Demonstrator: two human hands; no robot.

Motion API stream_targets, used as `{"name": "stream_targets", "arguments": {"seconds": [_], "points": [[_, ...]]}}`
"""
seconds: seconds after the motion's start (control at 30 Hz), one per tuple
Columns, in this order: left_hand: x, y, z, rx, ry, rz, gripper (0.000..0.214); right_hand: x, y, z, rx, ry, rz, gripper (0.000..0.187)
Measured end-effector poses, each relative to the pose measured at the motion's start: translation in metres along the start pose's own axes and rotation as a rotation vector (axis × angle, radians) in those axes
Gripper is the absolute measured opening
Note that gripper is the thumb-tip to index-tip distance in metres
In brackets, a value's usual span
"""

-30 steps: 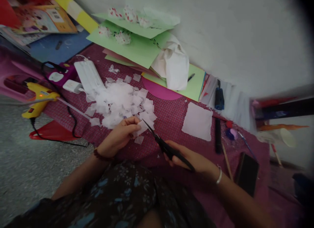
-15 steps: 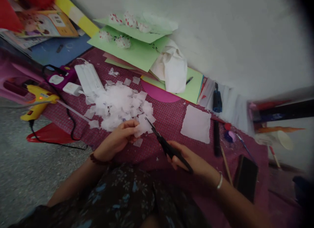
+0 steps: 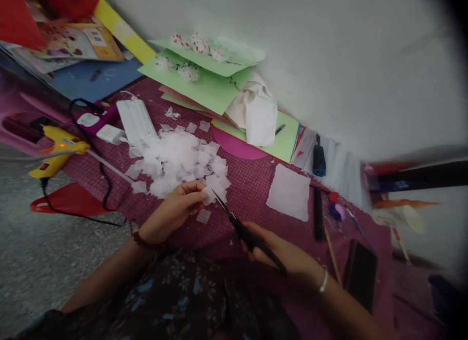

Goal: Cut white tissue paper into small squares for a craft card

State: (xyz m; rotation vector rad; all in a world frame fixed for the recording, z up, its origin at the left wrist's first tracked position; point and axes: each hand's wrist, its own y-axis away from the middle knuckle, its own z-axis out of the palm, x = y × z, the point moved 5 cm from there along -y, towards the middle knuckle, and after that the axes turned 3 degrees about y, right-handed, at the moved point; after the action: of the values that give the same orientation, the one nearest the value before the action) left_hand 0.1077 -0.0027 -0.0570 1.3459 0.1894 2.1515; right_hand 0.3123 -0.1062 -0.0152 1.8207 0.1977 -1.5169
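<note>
1. Thin, small white paper piece point(image 3: 209, 196), seen in the head view, is pinched between thumb and finger of our left hand point(image 3: 183, 203) and juts out rightward from the fingertips. Its edges blend into the white behind, so we cannot trace its outline or long axis.
2. Our right hand point(image 3: 268, 247) grasps a slim pair of black scissors point(image 3: 252, 236) by the handles, below and to the right of the paper.
3. Those scissors lie diagonally, handles lower right, tip upper left, so the blades aim at the paper beside our left fingertips. Tip and paper overlap in our view; we cannot tell whether they touch, or whether the blades are parted.
4. Our left hand is the nearer one, being on the paper; our right reaches it only through the scissors' length.
5. Just beyond our left hand, a loose heap of white translucent paper squares point(image 3: 171, 155) covers part of the magenta checked counter point(image 3: 244, 184).
</note>
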Motion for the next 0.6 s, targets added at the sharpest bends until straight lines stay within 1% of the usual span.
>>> {"name": "stream_targets", "arguments": {"seconds": [0.1,0.17,0.27,0.33,0.43,0.5,0.6], "points": [[-0.004,0.001,0.003,-0.022,-0.008,-0.047,0.024,-0.004,-0.006,0.0,0.014,0.009,0.003,0.067],[-0.004,0.001,0.003,-0.015,-0.013,-0.052,0.026,-0.006,-0.009,0.0,0.033,-0.002,-0.001,0.063],[-0.002,0.001,0.002,-0.014,-0.024,-0.042,0.027,-0.003,-0.015,0.002,0.036,-0.039,0.001,0.062],[-0.002,0.001,0.0,-0.01,-0.028,-0.028,0.026,0.002,-0.019,0.003,0.046,-0.061,0.03,0.064],[-0.001,-0.002,-0.003,0.011,-0.026,-0.006,0.026,0.008,-0.025,0.003,0.096,-0.087,0.091,0.063],[0.001,-0.004,-0.005,0.034,-0.026,0.016,0.028,0.005,-0.028,0.003,0.093,-0.077,0.058,0.065],[0.011,-0.006,-0.012,0.082,-0.051,0.08,0.029,-0.002,-0.029,0.003,0.049,-0.097,-0.056,0.064]]}}
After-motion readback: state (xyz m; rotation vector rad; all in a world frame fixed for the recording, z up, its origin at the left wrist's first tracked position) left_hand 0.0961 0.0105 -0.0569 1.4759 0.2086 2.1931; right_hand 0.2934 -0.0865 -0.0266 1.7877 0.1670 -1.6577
